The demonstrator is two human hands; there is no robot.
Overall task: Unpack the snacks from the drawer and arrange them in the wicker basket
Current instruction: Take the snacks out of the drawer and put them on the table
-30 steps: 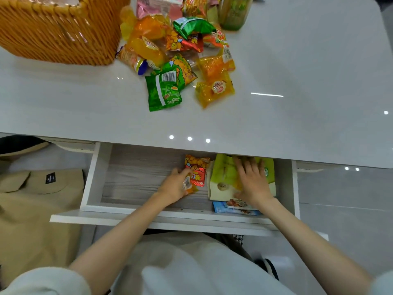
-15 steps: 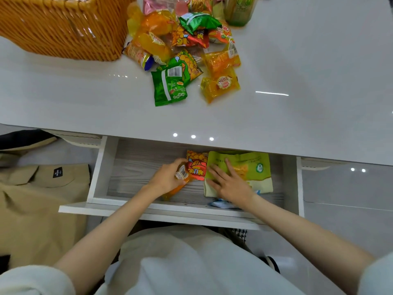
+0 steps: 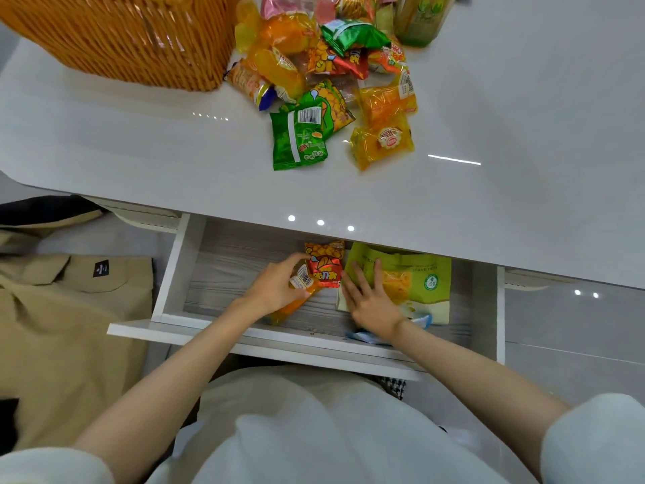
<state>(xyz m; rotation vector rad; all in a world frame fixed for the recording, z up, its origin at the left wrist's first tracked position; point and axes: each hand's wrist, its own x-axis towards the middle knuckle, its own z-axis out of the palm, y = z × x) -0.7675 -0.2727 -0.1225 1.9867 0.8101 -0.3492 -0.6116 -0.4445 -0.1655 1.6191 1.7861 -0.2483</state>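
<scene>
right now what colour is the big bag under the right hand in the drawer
The bag is yellow-green with a cream edge; head view.

Left hand [image 3: 270, 291] grips orange packet [image 3: 296, 302] in drawer [image 3: 223, 274]; right hand [image 3: 370, 302] presses green bag [image 3: 415, 277].

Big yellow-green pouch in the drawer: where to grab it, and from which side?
Near left edge, coming from the open front of the drawer. The pouch lies flat with its far edge right at the tabletop overhang, so the near side is freest. The right hand rests straight-fingered on its left part; a thumb slipped under that edge should pinch it.
</scene>
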